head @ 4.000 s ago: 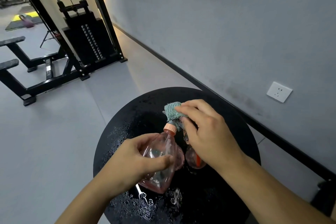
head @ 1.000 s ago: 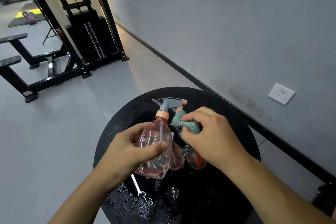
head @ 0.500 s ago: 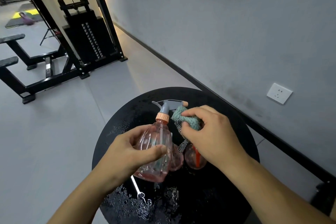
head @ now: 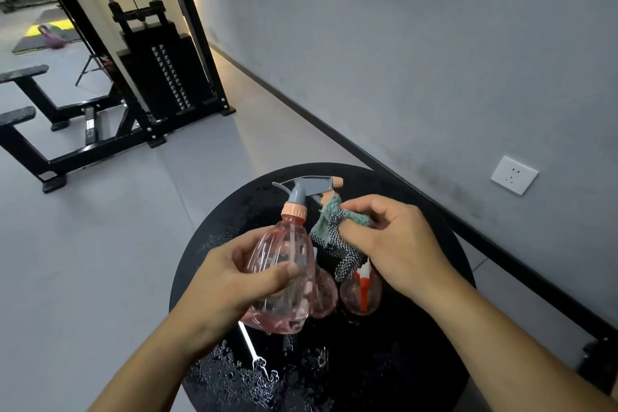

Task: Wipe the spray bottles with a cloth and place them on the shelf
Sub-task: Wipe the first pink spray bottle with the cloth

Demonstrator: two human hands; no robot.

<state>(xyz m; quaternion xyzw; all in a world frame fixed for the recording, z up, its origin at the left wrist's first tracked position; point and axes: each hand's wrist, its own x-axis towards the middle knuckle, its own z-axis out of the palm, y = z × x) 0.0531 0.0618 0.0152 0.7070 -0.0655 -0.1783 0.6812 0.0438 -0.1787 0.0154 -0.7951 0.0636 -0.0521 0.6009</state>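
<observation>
Fingers: left hand [head: 230, 281] grips pink spray bottle [head: 284, 264] upright | right hand [head: 398, 244] pinches cloth [head: 329, 221] beside nozzle

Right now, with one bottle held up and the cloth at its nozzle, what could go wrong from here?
The round black table is beaded with water, so the clear pink spray bottle gripped by the left hand may be slippery and could slip. The right hand, bunching the teal checked cloth, hangs just above the small pink bottle with the red tube and might topple it.
</observation>
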